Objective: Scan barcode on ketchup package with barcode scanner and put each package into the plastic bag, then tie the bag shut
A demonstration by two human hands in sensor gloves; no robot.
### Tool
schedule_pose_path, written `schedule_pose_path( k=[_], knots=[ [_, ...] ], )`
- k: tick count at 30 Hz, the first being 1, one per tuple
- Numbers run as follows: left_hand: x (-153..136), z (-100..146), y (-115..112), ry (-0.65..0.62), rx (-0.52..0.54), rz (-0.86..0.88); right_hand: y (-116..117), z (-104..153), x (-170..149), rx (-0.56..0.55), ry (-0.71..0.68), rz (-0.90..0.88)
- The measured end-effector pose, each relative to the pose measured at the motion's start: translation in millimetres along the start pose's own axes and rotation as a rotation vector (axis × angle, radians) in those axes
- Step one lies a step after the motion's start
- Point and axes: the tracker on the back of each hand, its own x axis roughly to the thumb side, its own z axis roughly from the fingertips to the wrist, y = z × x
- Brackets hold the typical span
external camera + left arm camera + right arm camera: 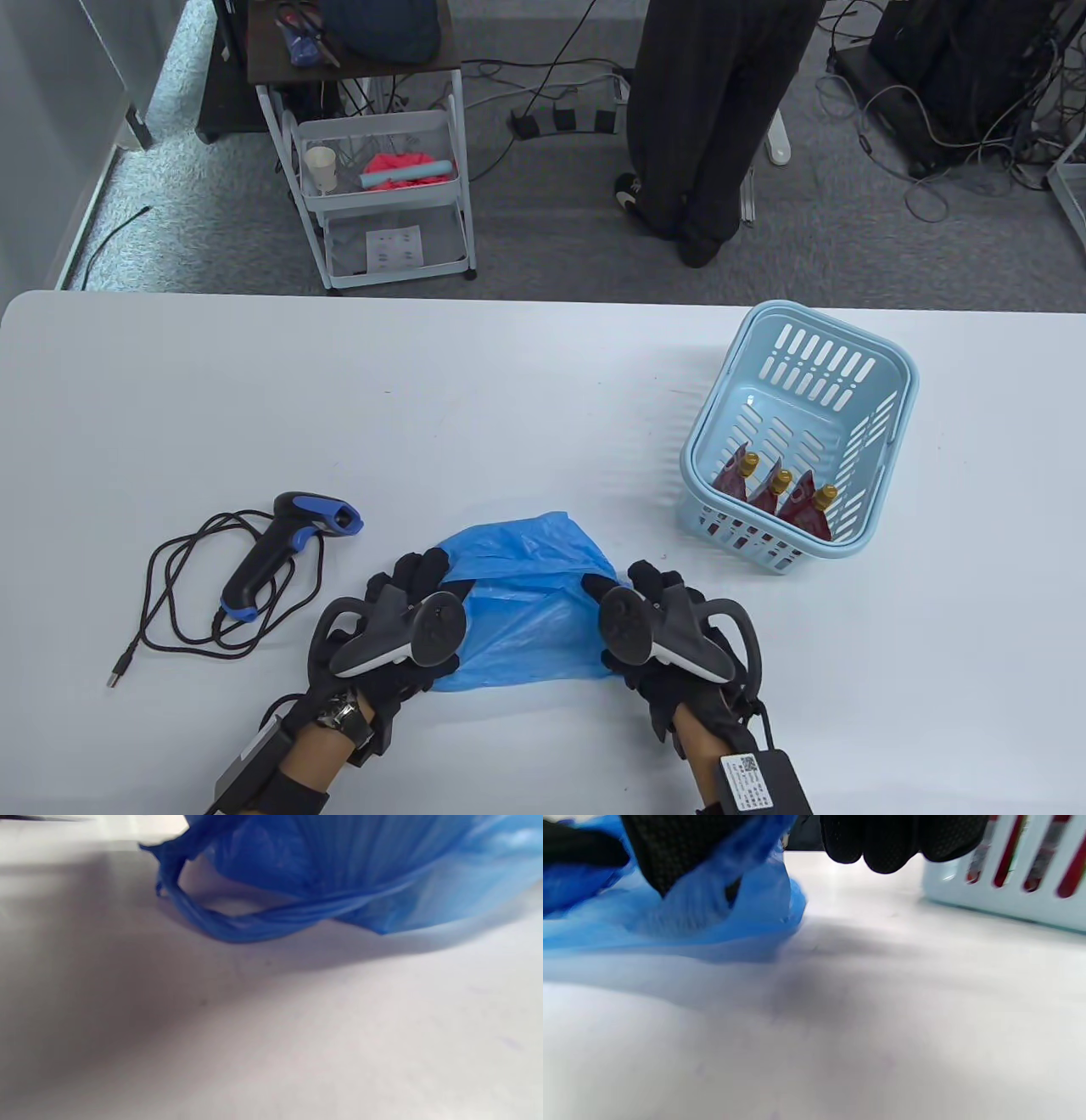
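Plastic bag, thin, translucent blue and crumpled, lies flat on the white table near its front edge, one twisted handle loop resting on the surface. The left hand grips its left edge, and the right hand pinches the right edge with film around a fingertip. 3 red ketchup packages with gold caps stand in the light-blue basket; the barcode scanner lies left.

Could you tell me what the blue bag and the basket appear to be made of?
Blue bag: thin plastic film, glossy and partly see-through, judging by its fine creases and twisted handle. Basket: apparently rigid moulded plastic, pale blue with a smooth sheen, with evenly slotted walls.
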Motion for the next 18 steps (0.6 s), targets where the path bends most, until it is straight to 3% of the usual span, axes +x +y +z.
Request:
schedule_pose_path(
  k=[5, 12, 14, 18],
  knots=[
    [1, 0, -1, -0.014, -0.003, 0.009, -31, 9, 0, -0.078, -0.051, -0.158],
    [1, 0, -1, -0.019, -0.01, 0.025, -66, 19, 37, -0.198, -0.193, -0.144],
    [2, 0, -1, -0.02, -0.011, 0.025, -64, 17, 50, -0.169, -0.217, -0.09],
    [1, 0, -1, -0.019, -0.012, 0.027, -35, 3, 77, 0.018, -0.244, 0.099]
  ],
)
